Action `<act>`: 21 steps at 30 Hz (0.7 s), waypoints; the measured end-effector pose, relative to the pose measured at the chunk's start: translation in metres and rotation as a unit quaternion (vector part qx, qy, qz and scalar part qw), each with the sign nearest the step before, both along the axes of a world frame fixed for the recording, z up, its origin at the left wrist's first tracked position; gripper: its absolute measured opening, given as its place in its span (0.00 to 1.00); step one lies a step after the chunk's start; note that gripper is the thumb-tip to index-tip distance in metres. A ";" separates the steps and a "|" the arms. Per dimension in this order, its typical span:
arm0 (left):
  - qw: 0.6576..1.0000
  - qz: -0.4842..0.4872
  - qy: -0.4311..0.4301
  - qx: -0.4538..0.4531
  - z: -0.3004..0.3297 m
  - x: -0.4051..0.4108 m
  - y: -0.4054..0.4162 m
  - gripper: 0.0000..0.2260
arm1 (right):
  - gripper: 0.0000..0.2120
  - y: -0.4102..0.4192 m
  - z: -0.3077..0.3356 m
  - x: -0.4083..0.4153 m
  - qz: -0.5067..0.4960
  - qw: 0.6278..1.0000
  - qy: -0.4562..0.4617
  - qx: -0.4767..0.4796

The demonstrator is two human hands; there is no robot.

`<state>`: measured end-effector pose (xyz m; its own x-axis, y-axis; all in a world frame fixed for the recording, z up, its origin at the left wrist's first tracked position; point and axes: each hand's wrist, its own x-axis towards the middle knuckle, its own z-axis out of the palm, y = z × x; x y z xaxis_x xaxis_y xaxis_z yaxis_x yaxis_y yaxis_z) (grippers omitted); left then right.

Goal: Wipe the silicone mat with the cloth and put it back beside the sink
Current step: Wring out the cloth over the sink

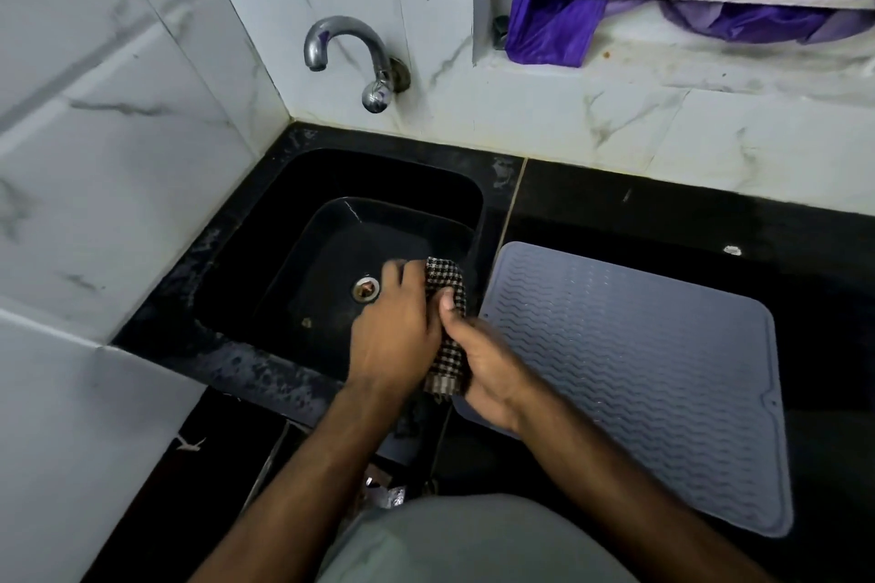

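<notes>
Mat (634, 374) lies flat, long axis running near-to-far beside sink (265, 223).

Between both hands sits a black-and-beige checked cloth (445, 327). Right of them lies a grey, wavy-ridged mat (639, 374); left, a black sink (331, 223).

Both forearms are bare from the wrists to the bottom edge of the view, with no sleeve showing on either. The left hand (395, 336) and the right hand (487, 367) wear no rings, watch, bands or gloves. A plain pale grey-green garment (473, 540) covers the torso below them.
</notes>
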<state>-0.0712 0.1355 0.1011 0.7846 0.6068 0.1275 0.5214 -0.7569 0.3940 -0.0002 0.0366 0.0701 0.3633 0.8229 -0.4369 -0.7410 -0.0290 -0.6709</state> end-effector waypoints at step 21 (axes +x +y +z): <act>0.955 -0.233 0.129 0.135 0.002 0.015 0.054 0.61 | 0.13 0.037 0.030 0.056 0.278 0.865 -0.397 -0.127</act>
<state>-0.0566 0.1891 0.1027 0.9875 0.1574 -0.0034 0.1573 -0.9860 0.0561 0.0554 0.0732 0.1005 0.2112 0.8806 -0.4241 0.1272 -0.4549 -0.8814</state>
